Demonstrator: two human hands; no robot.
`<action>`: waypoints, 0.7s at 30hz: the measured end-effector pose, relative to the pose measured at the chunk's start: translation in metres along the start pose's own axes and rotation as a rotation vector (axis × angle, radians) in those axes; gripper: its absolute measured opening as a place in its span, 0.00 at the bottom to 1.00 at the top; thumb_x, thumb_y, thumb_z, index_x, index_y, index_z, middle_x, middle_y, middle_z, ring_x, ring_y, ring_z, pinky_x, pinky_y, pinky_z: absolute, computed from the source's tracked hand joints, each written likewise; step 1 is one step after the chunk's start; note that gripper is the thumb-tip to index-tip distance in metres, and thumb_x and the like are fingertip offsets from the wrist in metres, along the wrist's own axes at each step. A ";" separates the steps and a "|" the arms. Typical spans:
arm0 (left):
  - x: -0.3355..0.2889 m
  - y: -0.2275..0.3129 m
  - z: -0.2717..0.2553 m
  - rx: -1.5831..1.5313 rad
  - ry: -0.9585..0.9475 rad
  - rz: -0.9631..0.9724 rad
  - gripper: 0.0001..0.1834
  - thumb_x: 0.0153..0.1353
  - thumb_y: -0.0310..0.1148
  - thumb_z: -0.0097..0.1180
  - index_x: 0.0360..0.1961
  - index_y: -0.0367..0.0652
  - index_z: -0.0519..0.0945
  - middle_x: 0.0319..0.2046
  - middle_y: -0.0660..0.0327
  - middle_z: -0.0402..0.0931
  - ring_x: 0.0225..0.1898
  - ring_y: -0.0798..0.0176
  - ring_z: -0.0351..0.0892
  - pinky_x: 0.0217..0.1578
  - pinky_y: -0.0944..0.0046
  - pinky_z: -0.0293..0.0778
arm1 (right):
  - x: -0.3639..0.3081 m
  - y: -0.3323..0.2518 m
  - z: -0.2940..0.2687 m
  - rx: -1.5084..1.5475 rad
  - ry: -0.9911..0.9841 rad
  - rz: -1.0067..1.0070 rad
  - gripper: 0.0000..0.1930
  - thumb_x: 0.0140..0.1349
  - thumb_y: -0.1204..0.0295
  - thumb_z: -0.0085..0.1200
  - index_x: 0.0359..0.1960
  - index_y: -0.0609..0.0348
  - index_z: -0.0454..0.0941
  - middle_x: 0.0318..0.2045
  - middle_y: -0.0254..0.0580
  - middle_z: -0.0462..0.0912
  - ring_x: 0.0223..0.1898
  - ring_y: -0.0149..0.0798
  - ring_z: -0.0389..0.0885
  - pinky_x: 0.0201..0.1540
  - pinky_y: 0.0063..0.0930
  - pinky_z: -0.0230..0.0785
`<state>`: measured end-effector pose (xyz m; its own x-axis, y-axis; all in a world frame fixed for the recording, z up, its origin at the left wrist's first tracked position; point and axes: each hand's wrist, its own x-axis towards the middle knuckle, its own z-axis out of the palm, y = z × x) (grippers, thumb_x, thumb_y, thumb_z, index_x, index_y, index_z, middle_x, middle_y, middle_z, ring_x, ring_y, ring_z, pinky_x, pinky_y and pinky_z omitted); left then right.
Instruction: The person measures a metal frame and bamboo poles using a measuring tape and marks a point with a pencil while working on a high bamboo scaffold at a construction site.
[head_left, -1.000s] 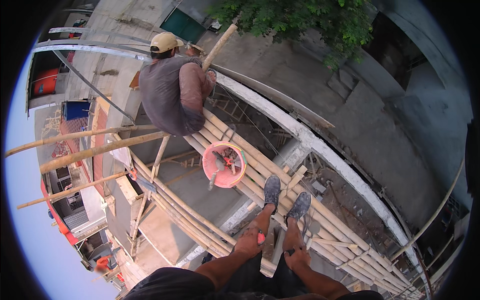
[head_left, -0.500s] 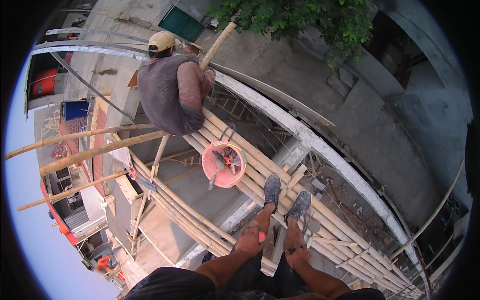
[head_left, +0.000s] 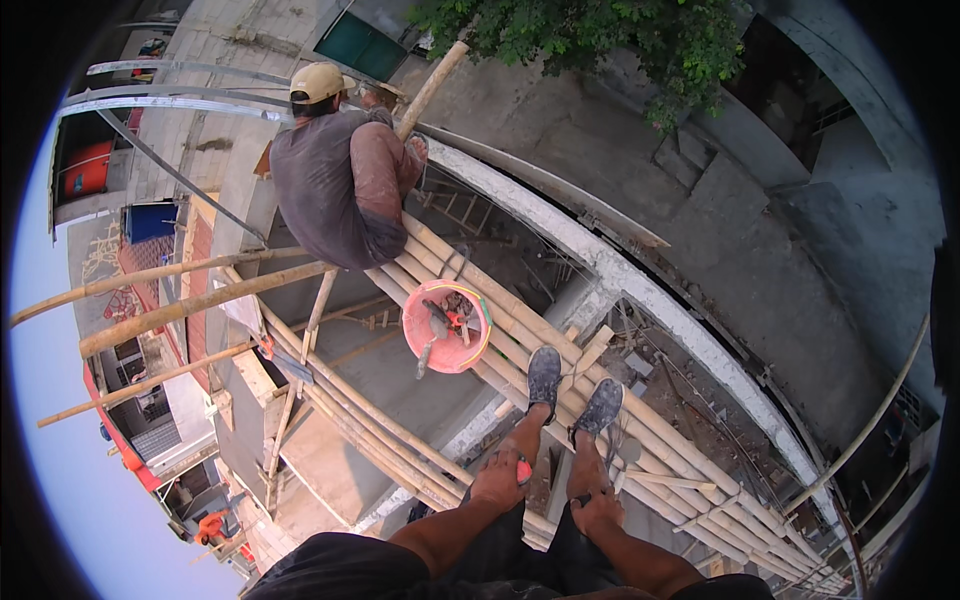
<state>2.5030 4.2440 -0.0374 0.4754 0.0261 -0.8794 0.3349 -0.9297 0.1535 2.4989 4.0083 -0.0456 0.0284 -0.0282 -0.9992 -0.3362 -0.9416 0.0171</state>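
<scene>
My left hand (head_left: 497, 482) rests at my left knee, fingers curled around a small rounded red object (head_left: 523, 471) whose kind I cannot make out. On my right leg lies my right hand (head_left: 597, 507), its fingers draped over the shin with nothing visible in them. Both my feet, in dark speckled shoes (head_left: 545, 377), stand on a walkway of bamboo poles (head_left: 690, 448). Beyond them, apart from both hands, a pink bucket (head_left: 412, 335) sits on the poles. Inside it are a trowel (head_left: 427, 352) and several other tools or rubble pieces.
A co-worker (head_left: 330, 195) in a cap squats on the far end of the poles. A white-edged concrete beam (head_left: 560, 235) runs along the right side. Gaps beside the poles drop to a lower level. More bamboo poles (head_left: 210, 305) cross at the left.
The view has shifted very slightly. My hands stay in place on my legs, and the bucket has not moved.
</scene>
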 end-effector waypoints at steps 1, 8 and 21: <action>0.000 0.000 0.001 0.008 0.000 0.002 0.38 0.58 0.47 0.65 0.62 0.39 0.64 0.58 0.45 0.70 0.61 0.42 0.72 0.61 0.46 0.69 | 0.001 0.000 0.001 0.004 -0.002 0.003 0.36 0.63 0.46 0.53 0.70 0.50 0.67 0.71 0.54 0.62 0.69 0.57 0.68 0.70 0.47 0.62; -0.001 0.003 -0.001 0.013 -0.029 -0.013 0.40 0.58 0.47 0.65 0.65 0.39 0.63 0.60 0.46 0.69 0.62 0.43 0.71 0.62 0.46 0.69 | -0.001 0.002 -0.001 -0.046 -0.004 -0.015 0.36 0.65 0.48 0.50 0.72 0.48 0.65 0.73 0.56 0.59 0.67 0.58 0.71 0.68 0.47 0.65; -0.001 0.000 0.007 0.034 -0.006 -0.026 0.38 0.59 0.49 0.63 0.64 0.39 0.64 0.59 0.46 0.71 0.61 0.43 0.73 0.62 0.47 0.69 | -0.004 0.002 0.000 -0.036 0.010 -0.009 0.36 0.64 0.48 0.52 0.71 0.48 0.66 0.73 0.55 0.59 0.67 0.58 0.71 0.68 0.48 0.65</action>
<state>2.4971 4.2411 -0.0391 0.4620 0.0486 -0.8855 0.3192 -0.9407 0.1149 2.4987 4.0067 -0.0420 0.0406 -0.0226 -0.9989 -0.3016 -0.9534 0.0093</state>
